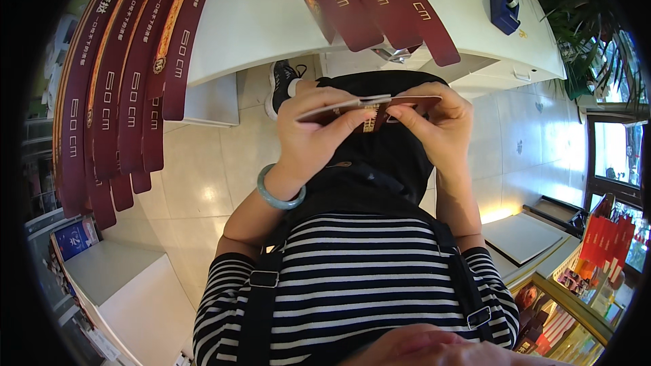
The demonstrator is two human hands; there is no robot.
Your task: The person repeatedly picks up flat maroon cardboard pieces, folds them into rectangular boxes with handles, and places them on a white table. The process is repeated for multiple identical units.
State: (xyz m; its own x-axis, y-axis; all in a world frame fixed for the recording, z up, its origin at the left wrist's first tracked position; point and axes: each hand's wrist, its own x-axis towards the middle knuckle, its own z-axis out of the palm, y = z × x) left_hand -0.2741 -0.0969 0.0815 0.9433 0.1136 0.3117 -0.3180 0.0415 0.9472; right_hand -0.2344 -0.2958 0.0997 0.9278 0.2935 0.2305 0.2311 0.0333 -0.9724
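Observation:
Between both hands, over my lap, is a maroon cardboard piece (pixel 369 119) with gold print, seen nearly edge-on, its pale edges toward the table. My left hand (pixel 313 127) grips its left part, thumb on the near face and fingers behind. On its right part, my right hand (pixel 439 122) pinches it the same way, with the two thumbs close together near the middle. Long maroon cardboard strips (pixel 351 10) with gold lettering lie just beyond the hands, jutting over the table's near edge. More such strips (pixel 115 81) overlap in a fan at the left.
A white table (pixel 247 10) stretches across the far side, with a blue tape dispenser (pixel 504 10) at its right end. Leafy plants (pixel 586 34) stand at the far right. A white cabinet (pixel 139 298) is at lower left, and a glass display case (pixel 559 318) at lower right.

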